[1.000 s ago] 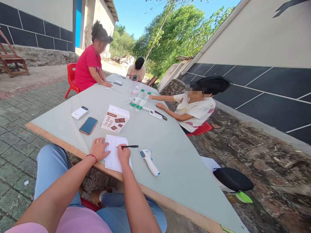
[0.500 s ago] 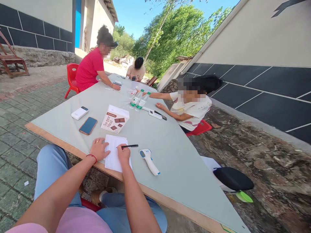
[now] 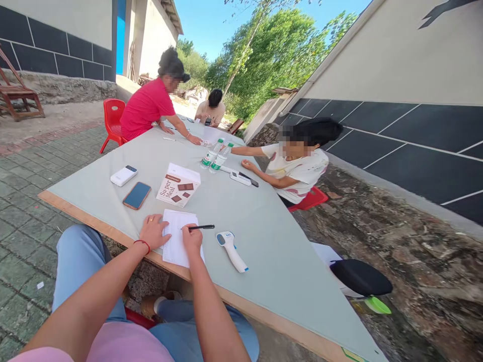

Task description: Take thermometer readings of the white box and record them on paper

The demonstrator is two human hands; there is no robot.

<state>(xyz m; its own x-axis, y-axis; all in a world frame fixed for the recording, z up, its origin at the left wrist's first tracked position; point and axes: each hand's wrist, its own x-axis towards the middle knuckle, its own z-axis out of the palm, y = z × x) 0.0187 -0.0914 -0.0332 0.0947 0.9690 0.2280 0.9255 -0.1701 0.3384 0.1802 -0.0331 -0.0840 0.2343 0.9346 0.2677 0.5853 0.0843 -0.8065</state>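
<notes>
A white notepad (image 3: pixel 175 247) lies at the near edge of the grey-topped table (image 3: pixel 271 261). My left hand (image 3: pixel 154 231) rests flat on its left side, fingers spread, a red cord round the wrist. In my right hand (image 3: pixel 191 239) is a black pen (image 3: pixel 202 227), its tip side toward the page and its other end sticking out to the right. To the right of that hand lies a white infrared thermometer (image 3: pixel 232 251). Behind the notepad stands a white and brown "Super Meal" box (image 3: pixel 178 185), with a phone (image 3: pixel 137 195) at its left.
A white power bank (image 3: pixel 124 175) lies beyond the phone. Two water bottles (image 3: pixel 216 156) stand mid-table, near a white handheld device (image 3: pixel 240 178). A person in red (image 3: pixel 147 108) and one in white (image 3: pixel 294 166) sit at the sides; another person (image 3: pixel 211 110) is at the far end.
The person in red has leaned in and stretched an arm across toward the bottles, meeting the reach of the person in white. Both my hands, the pen and the notepad look unmoved.
</notes>
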